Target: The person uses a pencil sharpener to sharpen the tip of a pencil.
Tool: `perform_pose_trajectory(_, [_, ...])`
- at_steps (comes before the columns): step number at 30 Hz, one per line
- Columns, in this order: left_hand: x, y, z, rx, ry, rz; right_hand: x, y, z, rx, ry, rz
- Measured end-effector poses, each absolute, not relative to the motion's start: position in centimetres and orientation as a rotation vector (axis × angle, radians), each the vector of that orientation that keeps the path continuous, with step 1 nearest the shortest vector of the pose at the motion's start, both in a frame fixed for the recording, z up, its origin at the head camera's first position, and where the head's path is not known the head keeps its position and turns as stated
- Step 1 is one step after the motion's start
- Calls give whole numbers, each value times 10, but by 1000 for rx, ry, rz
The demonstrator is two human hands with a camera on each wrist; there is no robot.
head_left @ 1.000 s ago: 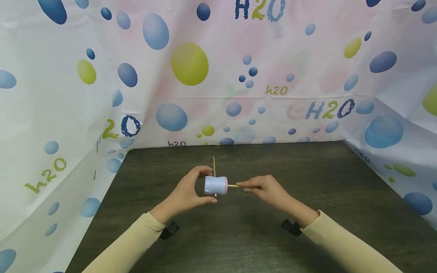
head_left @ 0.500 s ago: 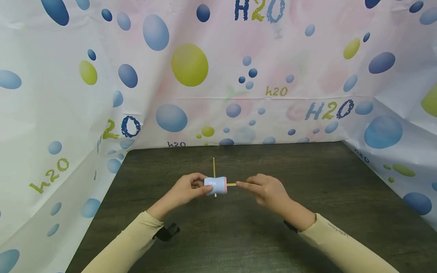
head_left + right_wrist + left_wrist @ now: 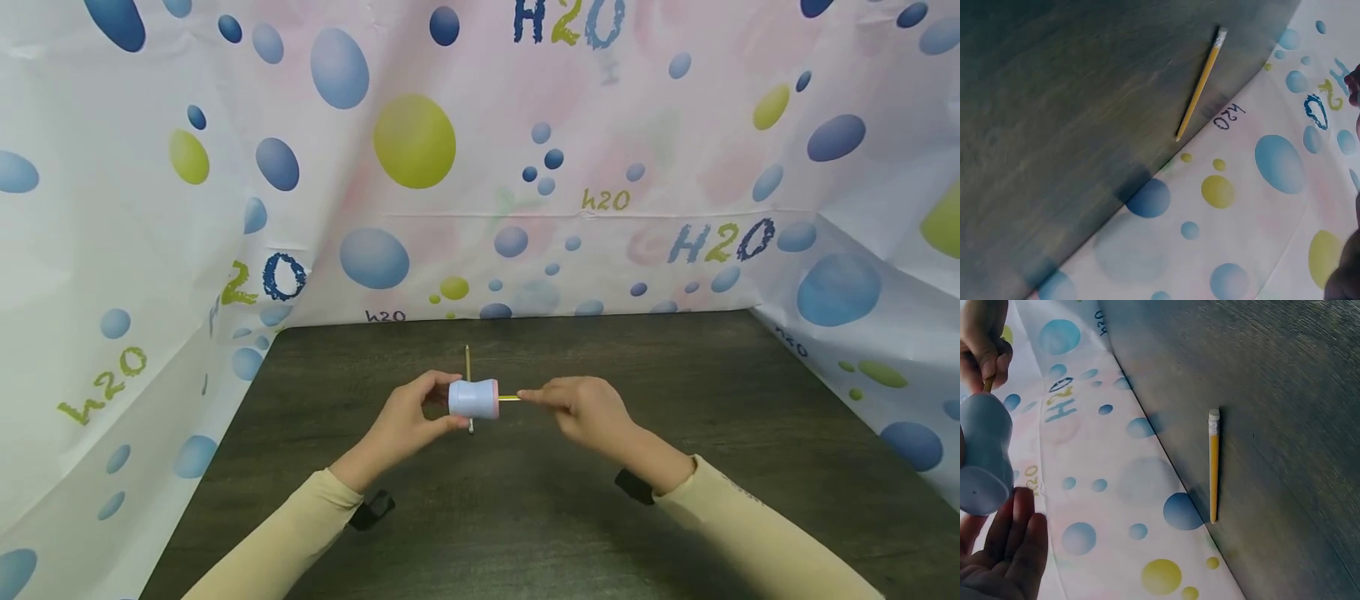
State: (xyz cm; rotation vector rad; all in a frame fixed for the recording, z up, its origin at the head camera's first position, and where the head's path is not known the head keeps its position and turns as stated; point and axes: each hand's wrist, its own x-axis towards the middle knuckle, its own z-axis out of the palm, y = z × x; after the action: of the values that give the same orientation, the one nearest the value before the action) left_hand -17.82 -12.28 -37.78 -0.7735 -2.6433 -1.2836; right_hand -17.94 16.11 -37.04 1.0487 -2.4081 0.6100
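In the head view my left hand (image 3: 401, 429) holds a light-blue, waisted pencil sharpener (image 3: 474, 399) by its left end, thumb at the near side and fingers behind. A yellow pencil (image 3: 509, 398) runs from the sharpener's pink right end to my right hand (image 3: 596, 408), which pinches it with the index finger stretched along it. In the left wrist view the sharpener (image 3: 986, 447) is partly cut off by the frame edge, over the fingers (image 3: 1025, 544). The right wrist view shows only slivers of hands at its right edge.
A second yellow pencil (image 3: 1214, 469) with a white eraser lies on the dark wooden table (image 3: 525, 533), beyond and below the sharpener. A white sheet (image 3: 480, 275) with coloured dots hangs behind and along both sides. Black devices (image 3: 372, 510) sit at both wrists.
My left hand's spread fingers closed on the sharpener, thumb over its front, and then the thumb shifted to the near lower edge. My right hand's index finger straightened along the pencil.
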Motion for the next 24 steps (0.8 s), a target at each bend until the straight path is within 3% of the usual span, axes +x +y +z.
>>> perform_pose_trajectory(12, [-179, -117, -388, -876, -2553, -1117, -188, 171, -368, 902, -2891, 1308])
perform_pose_trajectory(18, [-182, -117, -385, -912, -2598, -1128, -177, 171, -383, 963, -2694, 1135])
perform_pose_trajectory(24, [-188, -127, -382, -829, -2747, -1508, -180, 168, -390, 1087, -2305, 694])
